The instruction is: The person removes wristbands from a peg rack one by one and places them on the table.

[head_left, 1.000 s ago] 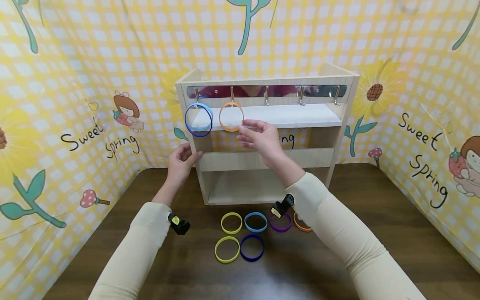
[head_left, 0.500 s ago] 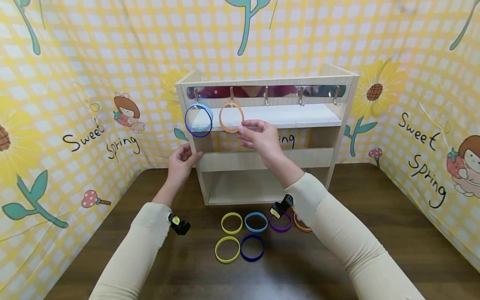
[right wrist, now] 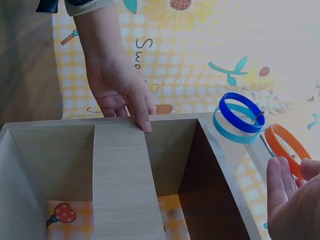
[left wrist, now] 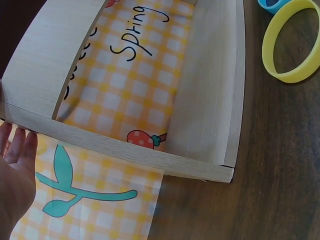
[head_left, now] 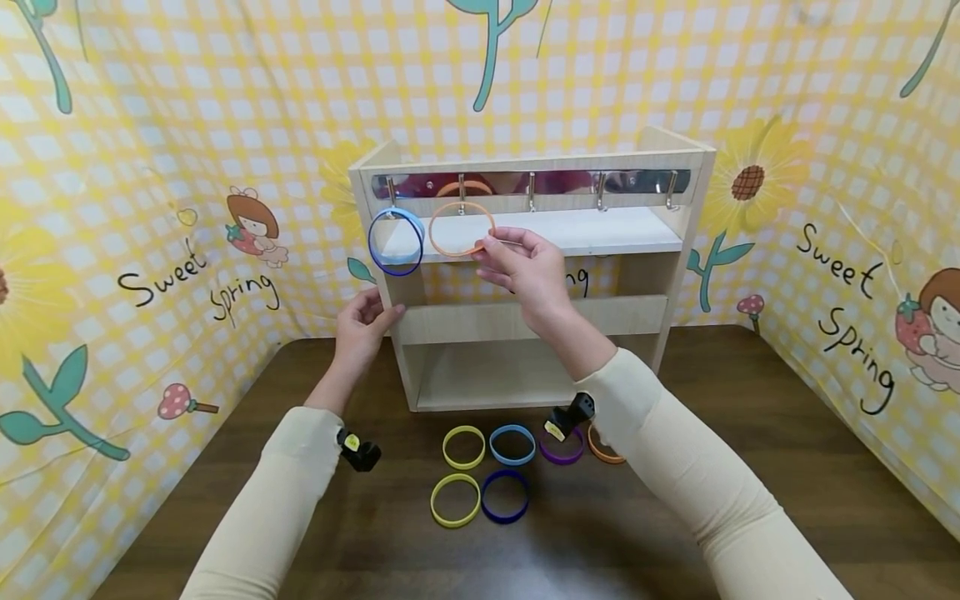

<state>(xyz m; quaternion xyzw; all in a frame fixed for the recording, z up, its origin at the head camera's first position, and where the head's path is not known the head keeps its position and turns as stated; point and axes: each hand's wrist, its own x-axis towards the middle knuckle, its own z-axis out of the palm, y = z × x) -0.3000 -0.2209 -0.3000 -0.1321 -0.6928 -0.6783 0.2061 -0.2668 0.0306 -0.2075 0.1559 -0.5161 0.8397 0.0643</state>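
Firmly in right hand (head_left: 534, 273): orange band (right wrist: 288, 137)

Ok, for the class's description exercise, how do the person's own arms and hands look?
The left sleeve and right sleeve are long, plain and cream. Each cuff carries a small black device with a yellow mark. The left hand and right hand are bare, without gloves.
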